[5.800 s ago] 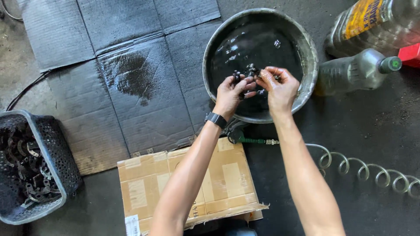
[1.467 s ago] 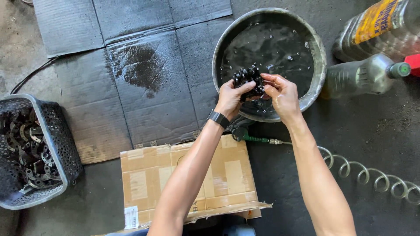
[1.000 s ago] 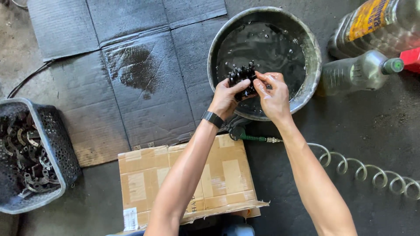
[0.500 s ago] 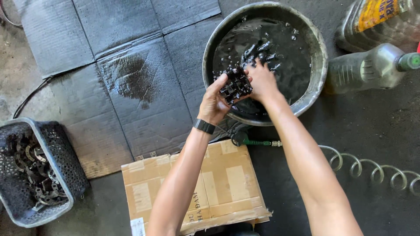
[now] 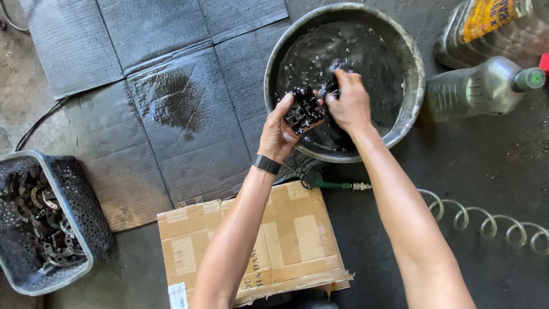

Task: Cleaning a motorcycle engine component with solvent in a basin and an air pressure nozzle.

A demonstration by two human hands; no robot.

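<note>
From above, I see my left hand [image 5: 281, 127] with fingers curled around a black, oily metal part [image 5: 304, 109], held over the near rim of a round metal basin [image 5: 413, 97] of dark liquid. My right hand [image 5: 347, 103] touches the part's right side, fingertips bent down on it. Below lies a cardboard box [image 5: 286, 240]. A basket [image 5: 86, 223] of metal pieces sits far left; two plastic bottles [image 5: 486, 86] stand right of the basin.
</note>
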